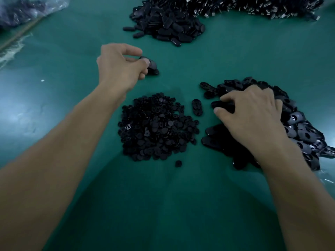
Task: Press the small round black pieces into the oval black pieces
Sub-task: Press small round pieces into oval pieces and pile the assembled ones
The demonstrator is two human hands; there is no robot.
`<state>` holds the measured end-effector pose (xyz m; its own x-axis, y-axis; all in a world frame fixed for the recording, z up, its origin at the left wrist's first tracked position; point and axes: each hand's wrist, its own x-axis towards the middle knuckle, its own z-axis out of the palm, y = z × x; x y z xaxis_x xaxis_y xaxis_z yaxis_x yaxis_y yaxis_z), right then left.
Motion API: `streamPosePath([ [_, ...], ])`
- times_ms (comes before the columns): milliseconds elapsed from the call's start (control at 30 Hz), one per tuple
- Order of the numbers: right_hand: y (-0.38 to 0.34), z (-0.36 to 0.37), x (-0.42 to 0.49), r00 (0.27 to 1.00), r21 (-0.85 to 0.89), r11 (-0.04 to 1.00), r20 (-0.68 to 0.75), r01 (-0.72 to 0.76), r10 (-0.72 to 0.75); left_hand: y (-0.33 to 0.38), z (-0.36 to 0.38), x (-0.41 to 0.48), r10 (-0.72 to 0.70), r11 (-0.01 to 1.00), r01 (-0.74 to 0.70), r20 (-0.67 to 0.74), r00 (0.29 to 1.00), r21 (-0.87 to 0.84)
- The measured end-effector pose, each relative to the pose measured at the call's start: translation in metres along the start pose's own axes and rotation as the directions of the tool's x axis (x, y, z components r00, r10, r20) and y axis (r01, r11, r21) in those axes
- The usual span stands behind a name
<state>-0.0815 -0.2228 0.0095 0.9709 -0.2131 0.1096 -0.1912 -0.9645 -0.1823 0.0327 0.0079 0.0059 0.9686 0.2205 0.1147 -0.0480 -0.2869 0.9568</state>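
While left hand (123,64) pinches an oval piece (152,63) over the worktop (163,205), right hand (253,113) grips a second oval piece (223,105) on the oval heap (299,127); pile of round pieces (155,127) sits between both forearms.

The left hand (123,64) curls over the oval piece (152,64) it pinches near the middle of the desk (163,196), so only one end shows, and whether anything is pressed into it cannot be told. The right hand (250,113) covers part of the oval pile (299,127) by the desk's right edge, hiding whether its bent fingers grip anything. Along the far edge the heap of dark parts (253,8) is cut off by the picture's top, and the clear bag (21,13) at the far left corner is cut off and blurred, its contents unreadable.
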Motion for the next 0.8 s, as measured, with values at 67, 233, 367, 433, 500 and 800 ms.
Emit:
streamPosePath([
  [67, 0.000, 0.001, 0.000, 1.000, 0.018, 1.000, -0.027, 0.014, -0.013, -0.005, 0.003, 0.008, -0.004, 0.997, 0.005, -0.012, 1.000, 0.074],
  [233, -0.001, 0.002, 0.001, 0.998, 0.047, 0.999, -0.064, 0.025, -0.022, -0.017, 0.011, 0.013, 0.040, 0.966, -0.037, -0.006, 0.999, 0.257],
  [367, -0.002, 0.000, 0.000, 0.995, 0.132, 0.990, -0.096, 0.040, -0.027, -0.019, 0.013, 0.014, 0.089, 0.926, -0.089, 0.016, 0.996, 0.367],
  [433, -0.003, -0.001, -0.001, 0.994, 0.153, 0.987, -0.108, 0.046, -0.030, -0.019, 0.015, 0.014, 0.106, 0.911, -0.102, 0.013, 0.994, 0.399],
  [500, -0.004, -0.002, -0.002, 0.993, 0.167, 0.985, -0.117, 0.051, -0.032, -0.020, 0.015, 0.017, 0.117, 0.905, -0.104, -0.006, 0.993, 0.412],
  [800, -0.007, -0.003, -0.004, 0.988, 0.213, 0.977, -0.154, 0.015, 0.018, -0.008, 0.017, -0.002, 0.171, 0.915, -0.159, -0.001, 0.985, 0.370],
])
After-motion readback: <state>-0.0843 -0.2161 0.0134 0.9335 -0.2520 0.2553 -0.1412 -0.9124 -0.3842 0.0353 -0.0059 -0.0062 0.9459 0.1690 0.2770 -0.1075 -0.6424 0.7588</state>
